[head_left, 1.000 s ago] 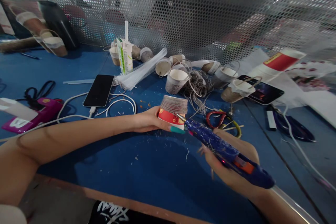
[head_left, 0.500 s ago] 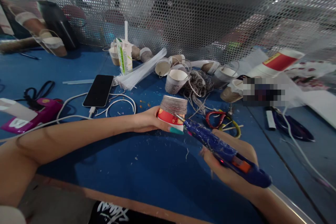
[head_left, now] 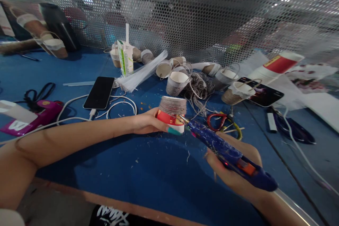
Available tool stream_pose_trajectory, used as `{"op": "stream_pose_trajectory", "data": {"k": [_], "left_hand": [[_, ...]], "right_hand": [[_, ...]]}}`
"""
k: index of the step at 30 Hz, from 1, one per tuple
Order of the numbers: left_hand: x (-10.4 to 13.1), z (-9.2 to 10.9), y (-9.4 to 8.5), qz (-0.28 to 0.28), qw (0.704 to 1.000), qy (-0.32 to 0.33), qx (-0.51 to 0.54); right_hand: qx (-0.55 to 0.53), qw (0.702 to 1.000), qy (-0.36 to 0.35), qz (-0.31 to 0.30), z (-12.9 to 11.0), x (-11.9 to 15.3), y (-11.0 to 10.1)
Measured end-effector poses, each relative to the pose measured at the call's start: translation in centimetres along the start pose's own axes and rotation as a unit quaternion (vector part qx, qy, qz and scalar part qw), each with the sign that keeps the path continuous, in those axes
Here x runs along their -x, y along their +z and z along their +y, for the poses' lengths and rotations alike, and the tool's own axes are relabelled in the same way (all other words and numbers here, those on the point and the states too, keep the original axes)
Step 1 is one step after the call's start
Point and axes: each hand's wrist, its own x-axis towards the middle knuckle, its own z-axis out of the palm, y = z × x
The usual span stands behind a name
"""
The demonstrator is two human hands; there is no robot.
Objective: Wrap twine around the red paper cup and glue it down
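In my left hand (head_left: 150, 122) is a red and white paper cup (head_left: 171, 116), held upside down just above the blue table. Grey twine (head_left: 172, 105) is wound in rows around its upper part, while the red print below is bare. My right hand (head_left: 238, 164) grips a blue hot glue gun (head_left: 219, 144) with an orange switch and a small red light. Its metal nozzle meets the cup's side just under the lowest twine row; whether it touches is hard to tell. A clear glue stick (head_left: 293, 206) sticks out of the gun's back end.
Behind the cup lie a tangle of twine (head_left: 197, 86), several wrapped cups (head_left: 177, 81) and white glue sticks (head_left: 143, 70). Scissors (head_left: 217, 122) rest beside the gun. A phone (head_left: 99, 93) with a white cable and a purple tool (head_left: 34, 116) are at left. A perforated metal screen (head_left: 169, 14) stands behind.
The cup has shifted slightly left and the gun's nozzle sits slightly lower on it. Both hands keep their hold.
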Motion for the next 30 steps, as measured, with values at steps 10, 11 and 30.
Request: {"op": "stream_pose_trajectory", "data": {"k": [10,11,30], "left_hand": [[0.08,-0.05,-0.33,-0.003,1.0,0.003,0.002],[0.09,-0.06,-0.35,-0.003,1.0,0.003,-0.004],[0.08,0.15,-0.09,-0.025,0.999,0.009,0.017]], "right_hand": [[-0.02,1.0,-0.008,0.0,0.12,0.03,-0.22],[-0.02,1.0,-0.006,0.0,0.14,0.02,-0.19],[-0.032,0.999,0.011,-0.02,0.63,0.64,-0.58]]}}
